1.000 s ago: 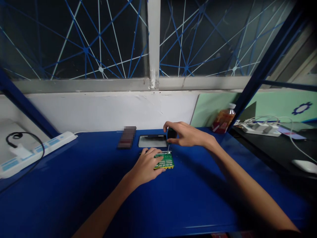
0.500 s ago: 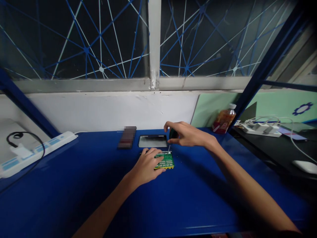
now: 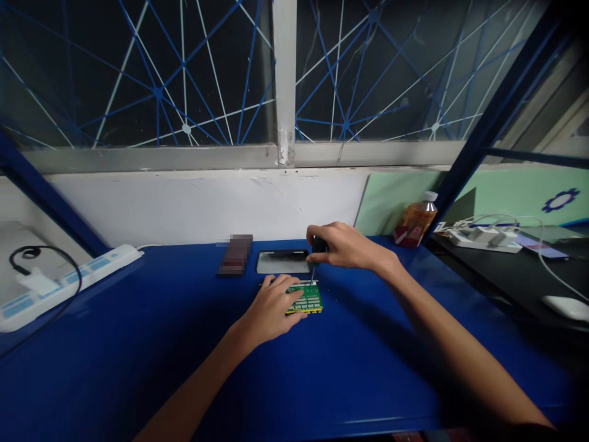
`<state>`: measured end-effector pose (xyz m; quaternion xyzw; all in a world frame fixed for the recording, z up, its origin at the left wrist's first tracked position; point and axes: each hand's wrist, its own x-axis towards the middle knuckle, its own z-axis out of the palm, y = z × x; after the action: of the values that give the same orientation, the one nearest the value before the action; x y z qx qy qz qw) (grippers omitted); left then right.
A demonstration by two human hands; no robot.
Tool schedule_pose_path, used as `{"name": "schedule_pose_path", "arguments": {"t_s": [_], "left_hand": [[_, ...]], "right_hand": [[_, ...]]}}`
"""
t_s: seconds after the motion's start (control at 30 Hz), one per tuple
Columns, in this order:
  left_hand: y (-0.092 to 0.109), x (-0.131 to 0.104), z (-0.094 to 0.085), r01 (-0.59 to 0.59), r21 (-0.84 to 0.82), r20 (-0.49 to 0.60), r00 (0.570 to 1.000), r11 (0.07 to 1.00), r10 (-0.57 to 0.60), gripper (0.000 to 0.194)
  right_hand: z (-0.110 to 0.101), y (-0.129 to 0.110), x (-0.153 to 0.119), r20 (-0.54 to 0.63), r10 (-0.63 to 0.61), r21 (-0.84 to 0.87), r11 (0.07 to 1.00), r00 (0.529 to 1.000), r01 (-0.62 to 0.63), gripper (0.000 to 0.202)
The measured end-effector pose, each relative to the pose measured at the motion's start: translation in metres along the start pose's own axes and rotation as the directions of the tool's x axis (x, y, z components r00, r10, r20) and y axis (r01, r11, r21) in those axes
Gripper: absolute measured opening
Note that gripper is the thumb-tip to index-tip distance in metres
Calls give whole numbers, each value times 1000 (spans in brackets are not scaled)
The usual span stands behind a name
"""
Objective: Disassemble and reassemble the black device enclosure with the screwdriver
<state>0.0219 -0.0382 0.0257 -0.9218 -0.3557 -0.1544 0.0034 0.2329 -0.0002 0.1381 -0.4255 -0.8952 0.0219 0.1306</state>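
A green circuit board [image 3: 313, 297] with a yellow lower edge lies on the blue table. My left hand [image 3: 276, 305] rests over the board's left part, fingers around its edges, hiding that side. A screwdriver [image 3: 319, 247] with a dark handle is gripped in my right hand [image 3: 343, 245]. Its thin shaft points down to the upper right part of the board. Just behind the board lies a black rectangular frame [image 3: 260, 263] with a pale grey inside.
A blurred dark brown object [image 3: 235, 255] lies behind my left hand. White power strips [image 3: 108, 263] lie at the left and, among cables, at the right. A bottle [image 3: 416, 221] stands at the back right. A white mouse [image 3: 567, 308] sits on the black surface at right.
My right hand's fingers have closed in around the screwdriver handle, which stands a little more upright. My left hand and the board stay in place.
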Motion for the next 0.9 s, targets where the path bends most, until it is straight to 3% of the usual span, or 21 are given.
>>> {"name": "schedule_pose_path", "arguments": {"t_s": [0.1, 0.3, 0.53, 0.7, 0.83, 0.9], "left_hand": [[-1, 0, 1, -8, 3, -3, 1000, 1000, 8, 36], [-2, 0, 2, -20, 1, -15, 1000, 1000, 20, 33], [-2, -1, 2, -25, 12, -27, 999, 1000, 25, 33], [-2, -1, 3, -17, 16, -17, 1000, 1000, 17, 33], [-1, -1, 2, -14, 25, -13, 1000, 1000, 14, 33], [-1, -1, 2, -17, 32, -11, 1000, 999, 18, 32]], "right_hand": [[2, -1, 0, -19, 38, -22, 999, 999, -39, 35], [-5, -3, -4, 77, -80, 148, 987, 994, 68, 27], [2, -2, 0, 5, 45, 13, 999, 999, -45, 33], [-4, 0, -5, 72, -54, 122, 992, 996, 45, 35], [0, -9, -2, 7, -27, -30, 999, 1000, 28, 25], [2, -15, -2, -28, 23, -136, 990, 999, -26, 29]]}}
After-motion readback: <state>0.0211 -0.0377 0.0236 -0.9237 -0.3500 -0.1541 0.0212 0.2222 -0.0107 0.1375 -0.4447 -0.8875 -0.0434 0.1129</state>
